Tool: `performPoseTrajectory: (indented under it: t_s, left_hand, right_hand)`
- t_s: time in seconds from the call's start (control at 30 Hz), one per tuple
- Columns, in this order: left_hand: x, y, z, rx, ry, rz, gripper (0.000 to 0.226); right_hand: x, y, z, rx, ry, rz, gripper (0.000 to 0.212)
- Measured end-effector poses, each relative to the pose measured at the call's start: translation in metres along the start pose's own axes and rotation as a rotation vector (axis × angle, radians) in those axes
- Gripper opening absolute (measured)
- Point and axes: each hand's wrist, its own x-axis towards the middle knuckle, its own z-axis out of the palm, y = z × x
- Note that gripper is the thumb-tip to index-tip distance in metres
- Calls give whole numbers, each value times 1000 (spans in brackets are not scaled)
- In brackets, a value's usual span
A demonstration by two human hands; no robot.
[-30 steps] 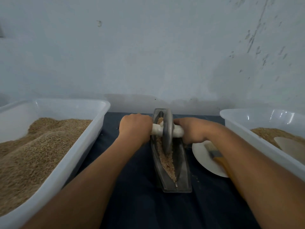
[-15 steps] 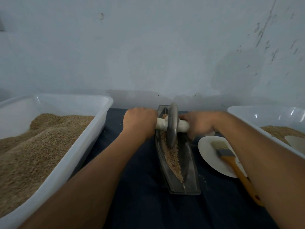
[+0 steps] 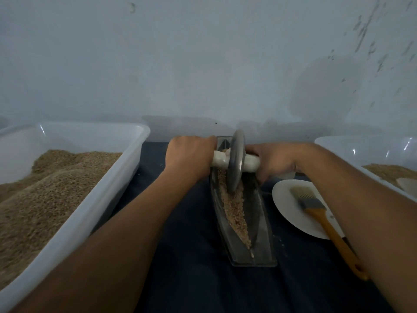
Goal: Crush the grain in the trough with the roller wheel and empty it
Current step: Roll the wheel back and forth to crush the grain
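Hands clenching the white axle handle [image 3: 248, 164]: my left hand [image 3: 189, 159] and right hand [image 3: 274, 162] are pressing the grey metal roller wheel [image 3: 235, 163] into crushed brown grain [image 3: 233, 205] at the far end of the narrow grey trough [image 3: 261, 233].

No text, label, brand, number or sign can be read anywhere in the view; the wall carries only dark scuff marks, and the tubs are plain.

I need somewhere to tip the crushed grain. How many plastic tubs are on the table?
2. One tub stands at the left, heaped with grain; the other tub is at the right edge, partly cut off by the frame. Others may lie outside the view.
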Motion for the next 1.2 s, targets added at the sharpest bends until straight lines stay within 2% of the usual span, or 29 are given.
performPoseTrajectory:
  t_s: [0.2, 0.3, 0.53, 0.9, 1.03, 1.2]
  left_hand:
    - [2, -3, 5, -5, 52, 20, 29]
    - [1, -4, 6, -19, 59, 20, 29]
    - [-7, -4, 10, -31, 39, -43, 28]
    - [-18, 5, 1, 41, 101, -40, 24]
    - [-25, 7, -2, 76, 88, -34, 25]
    - [-35, 10, -7, 65, 82, -60, 28]
  right_hand:
    - [-2, -4, -2, 84, -49, 27, 92]
    - [-4, -9, -2, 34, -60, 45, 92]
    - [-2, -21, -3, -126, -75, 48, 66]
    - [-16, -20, 4, -332, 48, 11, 55]
    - [-18, -18, 9, -331, 88, -8, 40]
    - [-22, -18, 14, -352, 145, -10, 36]
